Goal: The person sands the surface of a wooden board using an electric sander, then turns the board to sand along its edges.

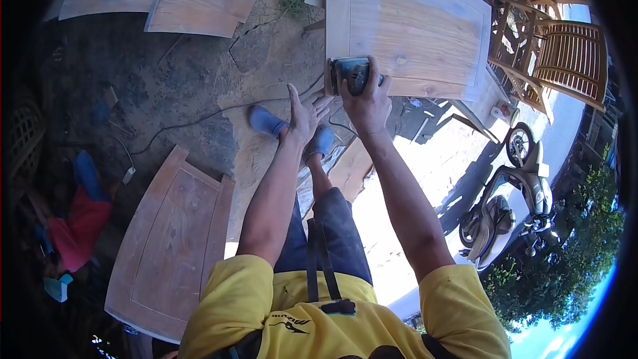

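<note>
Right hand (367, 101): grasping sander (352, 74), positioned on near left corner of wooden panel (425, 33). Left hand (304, 114): released, fingers spread, just beside same corner. Power cord (206, 118) trailing across ground.

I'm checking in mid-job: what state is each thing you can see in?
Large pale framed wooden panel: patchy in colour.
Dark teal handheld power sander: at the panel's corner; running or off, cannot tell.
Right hand: closed on the sander.
Left hand: open, empty.
Blue rubber clogs: worn.
Grey-and-black motorbike: riderless.
Brown slatted wooden chairs: unoccupied.
</note>
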Action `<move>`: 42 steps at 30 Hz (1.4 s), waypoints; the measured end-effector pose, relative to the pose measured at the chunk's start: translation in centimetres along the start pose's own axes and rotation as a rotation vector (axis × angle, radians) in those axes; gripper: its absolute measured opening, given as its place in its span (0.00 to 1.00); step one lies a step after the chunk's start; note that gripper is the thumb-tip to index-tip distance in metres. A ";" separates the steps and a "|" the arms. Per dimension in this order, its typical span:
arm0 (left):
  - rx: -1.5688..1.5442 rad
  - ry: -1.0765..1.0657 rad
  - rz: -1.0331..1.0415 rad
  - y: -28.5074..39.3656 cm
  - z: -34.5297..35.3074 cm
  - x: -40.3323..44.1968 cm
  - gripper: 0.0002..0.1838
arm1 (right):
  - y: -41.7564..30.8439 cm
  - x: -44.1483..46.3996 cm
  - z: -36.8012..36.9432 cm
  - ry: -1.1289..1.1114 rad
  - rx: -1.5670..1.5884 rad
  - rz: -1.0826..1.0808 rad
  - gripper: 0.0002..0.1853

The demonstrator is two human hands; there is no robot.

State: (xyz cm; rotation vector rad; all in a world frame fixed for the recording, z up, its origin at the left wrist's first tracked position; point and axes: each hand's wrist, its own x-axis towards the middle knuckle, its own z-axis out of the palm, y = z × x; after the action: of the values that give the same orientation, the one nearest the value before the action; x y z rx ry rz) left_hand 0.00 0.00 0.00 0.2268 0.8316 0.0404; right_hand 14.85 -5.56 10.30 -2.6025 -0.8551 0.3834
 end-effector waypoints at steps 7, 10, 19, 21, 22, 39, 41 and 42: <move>-0.021 -0.021 0.028 0.1 -1.0 0.2 0.74 | -3.0 -1.4 1.3 0.048 -0.033 0.061 0.46; -0.031 -0.008 0.006 0.3 -1.2 0.3 0.74 | -1.7 -5.6 0.9 0.020 -0.035 0.077 0.47; 0.010 -0.036 0.018 -0.3 -1.7 0.3 0.74 | -1.5 6.0 0.5 0.108 -0.030 -0.033 0.46; 0.053 -0.047 0.038 0.3 -1.2 -0.1 0.73 | -2.1 11.1 1.0 0.147 -0.025 -0.038 0.46; 0.066 -0.048 0.032 0.3 -1.2 -0.3 0.73 | -2.3 13.2 1.0 0.147 -0.020 -0.026 0.46; 0.003 -0.017 -0.008 0.5 -0.9 0.0 0.73 | -2.5 2.3 0.8 -0.056 0.014 -0.026 0.45; 0.002 -0.016 -0.008 0.3 -0.9 -0.3 0.73 | -3.3 6.7 0.8 -0.010 0.050 -0.001 0.44; 0.028 -0.024 0.013 0.1 -1.1 -0.3 0.72 | -3.5 9.0 0.8 0.005 0.040 -0.007 0.44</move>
State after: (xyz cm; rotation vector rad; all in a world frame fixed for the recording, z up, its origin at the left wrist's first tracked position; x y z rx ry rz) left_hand -0.96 0.30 -0.48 0.2589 0.8071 0.0378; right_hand 19.77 2.82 9.85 -2.5615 -0.8463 0.3878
